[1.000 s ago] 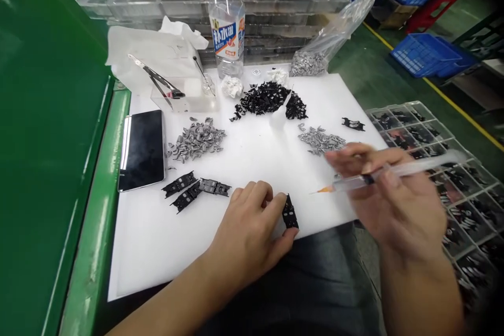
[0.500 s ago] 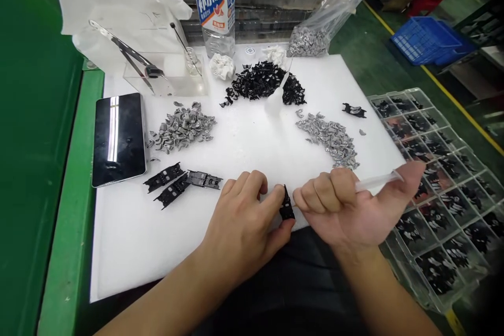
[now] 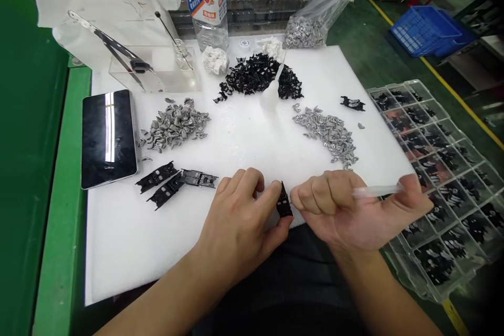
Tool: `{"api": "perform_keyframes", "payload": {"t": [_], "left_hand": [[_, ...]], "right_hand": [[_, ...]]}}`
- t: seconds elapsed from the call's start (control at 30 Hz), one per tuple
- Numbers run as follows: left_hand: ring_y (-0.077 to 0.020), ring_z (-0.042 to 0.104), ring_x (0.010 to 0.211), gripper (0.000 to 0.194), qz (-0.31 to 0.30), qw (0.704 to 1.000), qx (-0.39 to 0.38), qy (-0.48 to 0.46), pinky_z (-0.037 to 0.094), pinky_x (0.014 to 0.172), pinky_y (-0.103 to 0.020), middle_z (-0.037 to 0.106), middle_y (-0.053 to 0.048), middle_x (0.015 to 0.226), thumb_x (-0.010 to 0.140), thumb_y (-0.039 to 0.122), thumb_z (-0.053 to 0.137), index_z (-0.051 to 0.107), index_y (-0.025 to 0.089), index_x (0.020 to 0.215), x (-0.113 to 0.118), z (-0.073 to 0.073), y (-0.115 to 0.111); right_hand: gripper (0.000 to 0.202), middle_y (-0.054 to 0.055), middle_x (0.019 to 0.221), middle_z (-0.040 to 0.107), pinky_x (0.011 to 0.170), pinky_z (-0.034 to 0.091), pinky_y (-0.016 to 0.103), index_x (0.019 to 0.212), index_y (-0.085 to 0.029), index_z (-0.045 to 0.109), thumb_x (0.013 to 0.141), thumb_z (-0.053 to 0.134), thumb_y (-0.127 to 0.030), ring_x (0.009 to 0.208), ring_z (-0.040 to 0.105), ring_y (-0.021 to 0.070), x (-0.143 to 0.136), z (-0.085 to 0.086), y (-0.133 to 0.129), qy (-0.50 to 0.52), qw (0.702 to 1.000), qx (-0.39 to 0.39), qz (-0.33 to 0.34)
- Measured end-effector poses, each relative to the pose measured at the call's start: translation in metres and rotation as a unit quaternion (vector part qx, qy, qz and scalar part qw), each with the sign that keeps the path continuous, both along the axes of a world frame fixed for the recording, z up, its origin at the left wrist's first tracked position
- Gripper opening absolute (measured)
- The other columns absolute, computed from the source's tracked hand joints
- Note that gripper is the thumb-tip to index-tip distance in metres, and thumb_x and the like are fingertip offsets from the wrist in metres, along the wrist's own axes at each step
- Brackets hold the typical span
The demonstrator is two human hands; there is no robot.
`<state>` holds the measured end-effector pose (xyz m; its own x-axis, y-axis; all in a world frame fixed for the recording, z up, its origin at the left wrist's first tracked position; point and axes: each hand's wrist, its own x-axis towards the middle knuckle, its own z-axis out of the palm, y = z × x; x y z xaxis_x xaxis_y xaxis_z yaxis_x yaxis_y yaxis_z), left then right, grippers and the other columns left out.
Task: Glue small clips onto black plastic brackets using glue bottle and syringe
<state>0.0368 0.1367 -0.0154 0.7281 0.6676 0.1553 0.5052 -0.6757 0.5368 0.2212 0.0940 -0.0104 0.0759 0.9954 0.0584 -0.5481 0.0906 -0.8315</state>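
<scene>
Between thumb and forefinger, my left hand (image 3: pixel 240 220) pinches a small black plastic part (image 3: pixel 284 201) at the front edge of the white foam board (image 3: pixel 165 252). My right hand (image 3: pixel 342 210) is wrapped round a clear syringe (image 3: pixel 374 190), its thumb at the outer end of the plunger. The syringe's tip, mostly hidden by the fingers, is right beside the black part. Three longer black plastic parts (image 3: pixel 163 184) lie to the left of my left hand. Beyond my hands are a left pile of small grey pieces (image 3: pixel 173 125) and a right pile of shinier ones (image 3: pixel 331 134).
A heap of black parts (image 3: pixel 255 76) lies at the back, with a white squeeze bottle (image 3: pixel 271 94) before it. A tablet (image 3: pixel 108 139), tweezers (image 3: pixel 114 50) and a drink bottle (image 3: pixel 205 0) stand around. A compartment box (image 3: pixel 437 168) is at the right.
The camera view has shifted slightly, so the board's things sit a little farther left. My hands keep their holds; the right thumb appears to have moved slightly.
</scene>
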Motion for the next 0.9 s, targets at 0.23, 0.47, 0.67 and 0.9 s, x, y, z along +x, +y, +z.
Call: {"api": "perform_keyframes", "payload": {"t": [0.23,0.47,0.67,0.9], "left_hand": [[-0.0262,0.054,0.093,0.032,0.001,1.000,0.008,-0.005,0.040,0.076,-0.042,0.056,-0.007,0.104,0.097,0.038,0.067,0.064,0.020,0.123,0.000,-0.001,-0.001],[-0.0262,0.054,0.093,0.033,0.000,1.000,0.002,-0.002,0.040,0.076,-0.042,0.055,-0.007,0.104,0.096,0.037,0.068,0.065,0.020,0.124,-0.001,0.001,-0.001],[-0.0258,0.053,0.092,0.034,0.000,1.000,0.006,-0.003,0.039,0.076,-0.042,0.054,-0.007,0.104,0.096,0.037,0.067,0.065,0.019,0.124,0.000,-0.001,-0.001],[-0.0259,0.053,0.092,0.033,-0.002,1.000,0.010,-0.002,0.039,0.076,-0.042,0.055,-0.007,0.104,0.097,0.038,0.067,0.065,0.019,0.124,0.000,-0.001,0.000]], "right_hand": [[0.060,-0.006,0.049,0.014,0.052,0.025,0.036,0.059,-0.024,0.030,0.084,0.044,-0.077,0.044,0.018,0.0119,0.005,-0.002,-0.002,0.038,0.999,-0.009,0.022],[0.062,-0.006,0.052,0.019,0.055,0.028,0.037,0.063,-0.024,0.037,0.088,0.038,-0.080,0.047,0.022,0.0126,0.012,-0.007,-0.003,0.053,0.997,0.013,0.052],[0.064,-0.005,0.051,0.020,0.055,0.028,0.037,0.062,-0.024,0.037,0.088,0.035,-0.082,0.047,0.022,0.0129,0.013,-0.008,-0.004,0.051,0.997,0.015,0.048],[0.065,-0.005,0.051,0.020,0.055,0.029,0.038,0.063,-0.023,0.037,0.087,0.035,-0.084,0.047,0.023,0.0131,0.014,-0.010,-0.005,0.049,0.998,0.012,0.049]]}}
